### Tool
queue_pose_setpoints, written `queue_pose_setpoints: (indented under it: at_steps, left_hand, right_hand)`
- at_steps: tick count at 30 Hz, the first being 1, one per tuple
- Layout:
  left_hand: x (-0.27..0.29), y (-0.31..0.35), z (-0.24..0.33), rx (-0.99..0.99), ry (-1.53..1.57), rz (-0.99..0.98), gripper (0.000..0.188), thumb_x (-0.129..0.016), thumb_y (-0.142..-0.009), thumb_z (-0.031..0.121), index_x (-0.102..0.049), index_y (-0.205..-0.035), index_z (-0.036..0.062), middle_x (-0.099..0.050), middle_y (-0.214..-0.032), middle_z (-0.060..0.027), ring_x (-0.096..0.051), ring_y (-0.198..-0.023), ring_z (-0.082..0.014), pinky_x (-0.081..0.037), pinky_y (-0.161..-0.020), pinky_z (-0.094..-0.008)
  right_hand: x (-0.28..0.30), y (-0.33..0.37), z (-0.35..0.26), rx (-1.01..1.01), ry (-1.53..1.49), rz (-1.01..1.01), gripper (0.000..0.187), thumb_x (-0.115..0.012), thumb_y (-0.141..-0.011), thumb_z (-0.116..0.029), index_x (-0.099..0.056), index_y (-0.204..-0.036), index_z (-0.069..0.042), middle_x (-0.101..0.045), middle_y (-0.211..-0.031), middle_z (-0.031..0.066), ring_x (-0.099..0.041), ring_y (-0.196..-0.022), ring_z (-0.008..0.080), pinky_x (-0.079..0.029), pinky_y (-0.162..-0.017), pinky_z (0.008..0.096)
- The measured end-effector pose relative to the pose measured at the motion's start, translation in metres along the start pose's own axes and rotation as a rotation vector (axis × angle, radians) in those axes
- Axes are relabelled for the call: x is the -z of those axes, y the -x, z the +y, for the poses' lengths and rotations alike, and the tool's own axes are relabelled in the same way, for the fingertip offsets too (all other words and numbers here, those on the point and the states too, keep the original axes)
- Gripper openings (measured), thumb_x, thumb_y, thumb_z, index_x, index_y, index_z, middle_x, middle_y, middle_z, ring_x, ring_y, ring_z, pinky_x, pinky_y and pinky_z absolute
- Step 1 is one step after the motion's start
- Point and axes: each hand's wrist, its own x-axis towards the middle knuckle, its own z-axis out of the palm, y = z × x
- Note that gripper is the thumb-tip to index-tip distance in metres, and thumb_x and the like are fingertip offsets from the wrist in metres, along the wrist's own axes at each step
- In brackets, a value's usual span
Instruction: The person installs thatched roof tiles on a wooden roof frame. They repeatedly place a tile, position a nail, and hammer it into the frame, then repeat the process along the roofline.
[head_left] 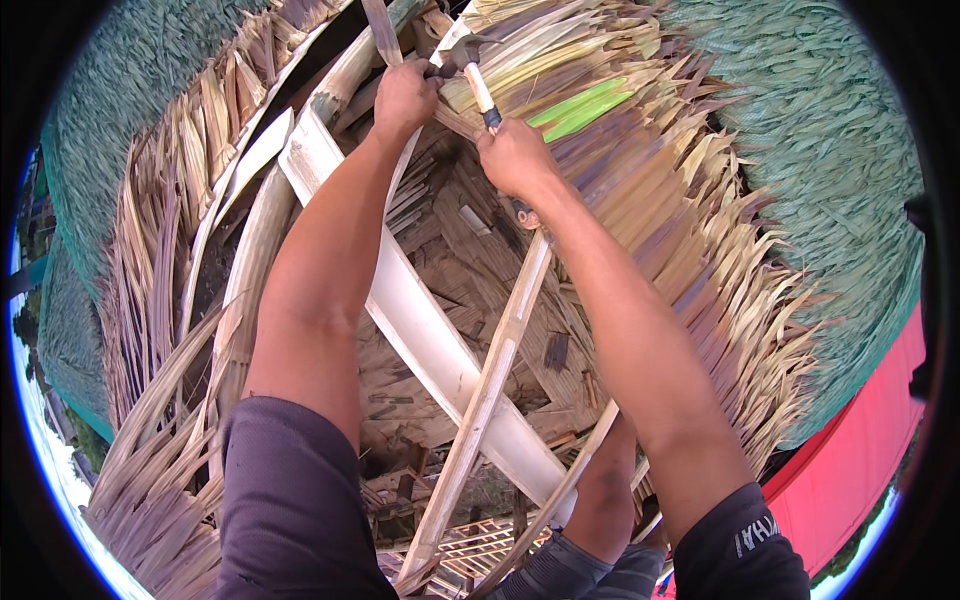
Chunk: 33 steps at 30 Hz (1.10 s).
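Both of my arms reach forward over an opening in a thatched roof. My right hand (517, 158) grips a claw hammer (481, 90) by its handle, with the dark butt of the grip showing below the fist. The metal head is close beside the fingers of my left hand (405, 98). That left hand is closed and lies against a narrow wooden strip (381, 30); whatever its fingertips pinch is hidden. Dry palm-leaf thatch (620, 190) with one bright green leaf (582, 108) spreads to the right of the hammer.
A pale, wide board (425, 320) crosses the opening diagonally, with a thin batten (490, 390) over it. A round pole (260, 250) runs along the left. Wood scraps lie on boards below. Green netting (820, 120) and a red sheet (850, 450) lie beyond the thatch. My bent knee shows low.
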Motion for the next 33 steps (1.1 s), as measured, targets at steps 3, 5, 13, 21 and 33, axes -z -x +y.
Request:
queue_pose_setpoints:
  at_steps: [3, 5, 13, 21, 33]
  left_hand:
    - [0.001, 0.000, -0.001, 0.043, 0.052, -0.020, 0.021, -0.064, -0.087, 0.015, -0.069, -0.104, 0.0034, -0.073, -0.100, -0.0175, -0.065, -0.102, -0.0399, -0.051, -0.090, -0.0497]
    - [-0.002, 0.001, -0.002, 0.032, 0.115, 0.035, 0.024, -0.061, -0.085, 0.010, -0.066, -0.108, 0.0035, -0.073, -0.098, -0.0171, -0.066, -0.101, -0.0404, -0.052, -0.089, -0.0500]
    - [-0.001, 0.004, 0.002, 0.111, 0.160, 0.083, 0.030, -0.060, -0.082, 0.004, -0.057, -0.112, 0.0019, -0.071, -0.094, -0.0211, -0.065, -0.097, -0.0436, -0.051, -0.087, -0.0508]
    - [-0.002, 0.010, 0.003, 0.107, -0.012, 0.249, 0.047, -0.060, -0.081, 0.001, -0.052, -0.128, 0.0037, -0.059, -0.121, -0.0215, -0.060, -0.111, -0.0426, -0.051, -0.093, -0.0506]
    - [0.011, 0.264, 0.269, 0.054, 0.813, -0.645, 0.031, -0.056, -0.094, -0.003, -0.061, -0.125, -0.0018, -0.070, -0.112, -0.0155, -0.067, -0.106, -0.0207, -0.053, -0.093, -0.0339]
  right_hand:
    - [0.016, 0.015, -0.003, 0.082, -0.028, 0.068, 0.032, -0.058, -0.098, -0.023, -0.058, -0.104, 0.009, -0.068, -0.090, 0.0313, -0.067, -0.090, 0.0490, -0.054, -0.078, 0.0521]
    - [0.016, 0.028, -0.001, 0.110, -0.161, 0.187, 0.031, -0.059, -0.099, -0.023, -0.057, -0.103, 0.008, -0.069, -0.088, 0.0299, -0.067, -0.087, 0.0486, -0.053, -0.076, 0.0525]
    - [-0.004, 0.008, 0.007, 0.024, -0.006, 0.034, 0.036, -0.059, -0.099, -0.028, -0.057, -0.101, 0.008, -0.068, -0.090, 0.0326, -0.066, -0.090, 0.0496, -0.051, -0.077, 0.0556]
    - [0.003, 0.012, -0.021, 0.055, -0.120, 0.209, 0.029, -0.059, -0.100, -0.023, -0.055, -0.103, 0.006, -0.067, -0.084, 0.0258, -0.067, -0.081, 0.0454, -0.052, -0.071, 0.0503]
    - [0.143, 0.355, 0.138, -0.641, -0.368, 0.214, 0.028, -0.065, -0.098, -0.026, -0.056, -0.089, -0.001, -0.054, -0.060, 0.0099, -0.055, -0.050, 0.0234, -0.046, -0.050, 0.0402]
